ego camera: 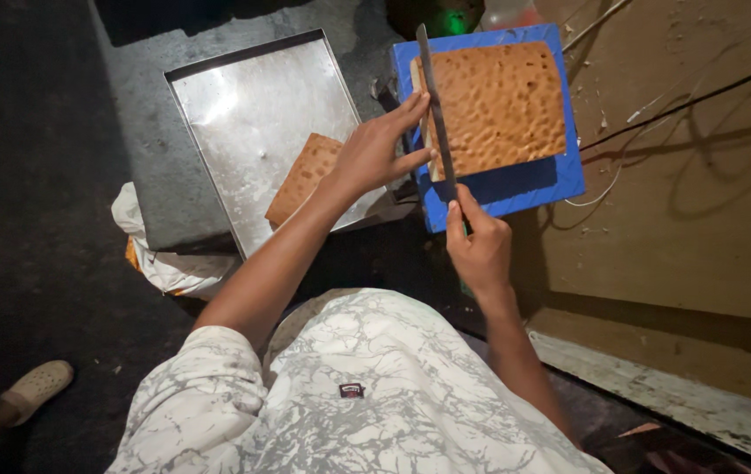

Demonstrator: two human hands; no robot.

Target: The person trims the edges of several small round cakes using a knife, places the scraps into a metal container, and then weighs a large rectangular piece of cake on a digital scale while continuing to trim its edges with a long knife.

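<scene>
Sponge slab (500,105) flat on blue board (516,189), dead ahead. Knife (435,105) gripped in right hand (478,248), blade running away along slab's left edge. Left hand (377,149) open, fingers steadying that edge, nearer. Cut piece (302,177) on steel tray (244,114), left.

Not much in that line here. The only label-type thing is a tiny dark rectangular patch with a reddish edge (352,390) sewn on the front of the white marbled shirt, low in the middle of the frame. There's also a crumpled white plastic bag with a bit of orange showing (160,254), tucked under the left corner of the grey slab; can't tell what's inside. No signs or screens anywhere.
</scene>
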